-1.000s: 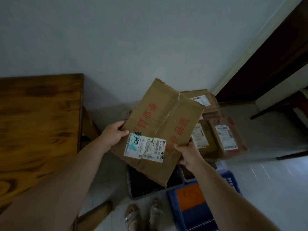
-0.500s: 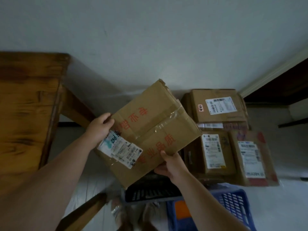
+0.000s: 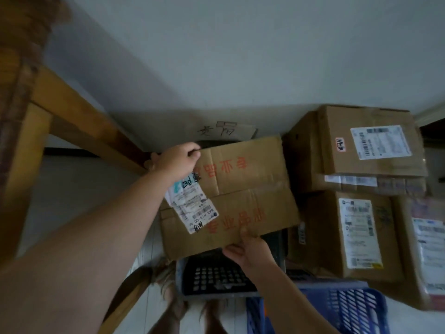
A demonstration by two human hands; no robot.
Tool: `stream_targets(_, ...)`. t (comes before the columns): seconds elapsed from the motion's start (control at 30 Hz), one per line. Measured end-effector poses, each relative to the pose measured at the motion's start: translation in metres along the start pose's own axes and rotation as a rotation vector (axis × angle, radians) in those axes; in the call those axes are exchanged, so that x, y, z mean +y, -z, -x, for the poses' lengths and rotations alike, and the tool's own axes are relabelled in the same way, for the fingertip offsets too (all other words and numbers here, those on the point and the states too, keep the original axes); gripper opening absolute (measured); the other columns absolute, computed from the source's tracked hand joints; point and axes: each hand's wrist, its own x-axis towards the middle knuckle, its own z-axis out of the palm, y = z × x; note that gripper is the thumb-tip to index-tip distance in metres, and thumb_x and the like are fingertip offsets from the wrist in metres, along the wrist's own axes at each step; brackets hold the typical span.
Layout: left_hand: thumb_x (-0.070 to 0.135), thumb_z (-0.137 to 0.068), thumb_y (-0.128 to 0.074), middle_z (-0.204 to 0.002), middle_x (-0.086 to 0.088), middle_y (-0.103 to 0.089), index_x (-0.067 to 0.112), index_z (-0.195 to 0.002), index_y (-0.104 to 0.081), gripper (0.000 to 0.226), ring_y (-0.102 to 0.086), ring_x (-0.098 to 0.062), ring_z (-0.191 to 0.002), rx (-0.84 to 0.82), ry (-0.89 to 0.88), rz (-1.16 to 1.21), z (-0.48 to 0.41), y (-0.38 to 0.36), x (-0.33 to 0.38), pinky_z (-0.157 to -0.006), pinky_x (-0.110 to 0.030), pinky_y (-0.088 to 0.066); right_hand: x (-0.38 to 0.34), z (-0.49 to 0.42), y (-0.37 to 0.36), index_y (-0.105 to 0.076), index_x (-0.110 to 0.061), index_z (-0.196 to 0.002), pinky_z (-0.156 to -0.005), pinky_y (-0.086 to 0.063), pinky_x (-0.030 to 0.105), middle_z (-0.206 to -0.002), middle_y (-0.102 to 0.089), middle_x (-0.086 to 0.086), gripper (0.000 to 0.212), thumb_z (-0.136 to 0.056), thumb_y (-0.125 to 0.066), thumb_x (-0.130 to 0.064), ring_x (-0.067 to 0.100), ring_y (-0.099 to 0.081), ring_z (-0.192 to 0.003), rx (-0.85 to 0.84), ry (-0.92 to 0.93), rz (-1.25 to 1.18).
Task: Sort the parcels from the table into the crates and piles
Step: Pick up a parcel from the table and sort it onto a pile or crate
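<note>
At 6 o'clock: feet (image 3: pixel 175 309), blurred, on pale floor (image 3: pixel 79 194). At 5 o'clock: blue crate (image 3: pixel 356 307), slatted wall, just beside black crate (image 3: pixel 216 278), which sits btwn feet and wall.

R hand (image 3: pixel 250 249) comes in from 5 o'clock, grasping near edge of cardboard parcel (image 3: pixel 245 189), thumb on top face, fingers underneath. Parcel is at frame centre, above black crate, covering its far part. Top face up w/ red print and taped seam. White shipping label (image 3: pixel 190 203) on parcel's 9 o'clock side. Can't tell if parcel touches crate rim.

L hand (image 3: pixel 177 160) comes in from 8 o'clock, fingers curled over parcel's far-left corner, gripping it.

At 9–10 o'clock: wooden table (image 3: pixel 26 131), leg and brace clear, top blurred.

At 3 o'clock, just beside held parcel: lower box (image 3: pixel 356 232) w/ white label. Further back at 2 o'clock: top box (image 3: pixel 368 141), stacked on another box, w/ label + small handwritten sticker. At rt frame edge: labelled parcel (image 3: pixel 426 249).

At 12 o'clock: cardboard sign (image 3: pixel 228 130) w/ handwriting, against wall (image 3: pixel 216 56) behind black crate.
</note>
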Motion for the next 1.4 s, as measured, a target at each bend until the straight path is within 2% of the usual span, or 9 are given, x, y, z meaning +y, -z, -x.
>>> stream_targets(0.13,0.044,-0.098,-0.037,-0.110,0.009,-0.064,0.045,-0.111,-0.055,0.022,-0.056,-0.024,-0.107,-0.071,-0.072,-0.076,-0.037,-0.034,0.002,-0.104,-0.044,-0.027,0.012,-0.037,0.003,-0.041,-0.010,-0.132,-0.082,-0.050,0.043,-0.105,-0.059,0.016,0.033,-0.100,-0.043,-0.015,0.030,-0.061,-0.089,0.101,0.002,-0.110)
stream_targets(0.23,0.039,-0.096,-0.044,-0.123,0.008,-0.059,0.042,-0.108,-0.060,0.021,-0.049,-0.024,-0.118,-0.070,-0.184,-0.114,-0.059,-0.051,0.007,-0.106,-0.047,-0.024,0.007,-0.057,0.007,-0.042,-0.015,-0.126,-0.072,-0.052,0.040,-0.100,-0.060,0.013,0.026,-0.100,-0.042,-0.015,0.025,-0.062,-0.083,0.141,0.056,-0.125)
stream_targets(0.47,0.031,-0.089,-0.059,-0.121,0.008,-0.061,0.036,-0.129,-0.050,0.042,-0.050,-0.023,-0.118,0.068,-0.156,-0.009,-0.068,-0.053,0.006,-0.107,-0.049,-0.021,0.008,-0.057,-0.004,-0.043,-0.018,-0.119,-0.053,-0.058,0.032,-0.095,-0.064,0.015,0.024,-0.100,-0.039,-0.005,0.026,-0.065,-0.082,0.177,0.146,-0.238)
stream_targets(0.73,0.024,-0.089,-0.061,-0.115,0.006,-0.058,0.024,-0.112,-0.066,0.024,-0.052,-0.020,-0.113,0.072,-0.199,0.126,-0.059,-0.033,0.010,-0.102,-0.047,-0.037,0.018,-0.030,-0.014,-0.049,-0.032,-0.101,-0.074,-0.055,0.035,-0.109,-0.064,0.010,0.018,-0.101,-0.041,-0.016,0.025,-0.067,-0.094,0.264,0.226,-0.158)
stream_targets(0.97,0.024,-0.089,-0.061,-0.117,0.004,-0.060,0.024,-0.110,-0.068,0.022,-0.051,-0.022,-0.115,0.075,-0.237,0.140,-0.079,-0.048,0.017,-0.104,-0.043,-0.035,0.018,-0.051,-0.021,-0.044,-0.029,-0.119,-0.069,-0.054,0.031,-0.114,-0.063,0.011,0.025,-0.101,-0.040,-0.013,0.024,-0.067,-0.093,0.305,0.283,-0.207)
stream_targets(1.07,0.019,-0.089,-0.061,-0.117,-0.001,-0.061,0.019,-0.111,-0.068,0.023,-0.053,-0.022,-0.111,0.075,-0.253,0.162,-0.096,-0.055,0.014,-0.092,-0.027,-0.037,0.017,-0.068,-0.030,-0.042,-0.028,-0.125,-0.086,-0.051,0.039,-0.116,-0.061,0.012,0.028,-0.102,-0.037,-0.014,0.030,-0.061,-0.106,0.238,0.206,-0.316)
stream_targets(1.13,0.018,-0.091,-0.058,-0.119,-0.003,-0.061,0.018,-0.114,-0.067,0.025,-0.054,-0.022,-0.111,0.044,-0.236,0.121,-0.106,-0.061,0.003,-0.090,-0.027,-0.038,0.015,-0.082,-0.038,-0.041,-0.023,-0.128,-0.093,-0.045,0.042,-0.115,-0.059,0.014,0.030,-0.102,-0.036,-0.012,0.035,-0.057,-0.110,0.212,0.154,-0.346)
stream_targets(1.23,0.021,-0.092,-0.057,-0.117,-0.006,-0.060,0.017,-0.115,-0.067,0.025,-0.053,-0.025,-0.110,0.074,-0.279,0.030,-0.114,-0.074,-0.016,-0.089,-0.029,-0.036,0.024,-0.102,-0.045,-0.037,-0.011,-0.136,-0.084,-0.050,0.039,-0.122,-0.055,0.023,0.034,-0.101,-0.036,-0.008,0.034,-0.060,-0.104,0.251,0.164,-0.205)
stream_targets(1.4,0.039,-0.090,-0.057,-0.113,-0.009,-0.059,0.022,-0.109,-0.070,0.029,-0.052,-0.029,-0.110,0.220,-0.312,-0.033,-0.113,-0.090,-0.020,-0.084,-0.031,-0.033,0.040,-0.103,-0.036,-0.043,-0.022,-0.119,-0.069,-0.054,0.028,-0.115,-0.060,0.018,0.022,-0.101,-0.037,-0.010,0.026,-0.065,-0.092,0.237,0.227,-0.222)
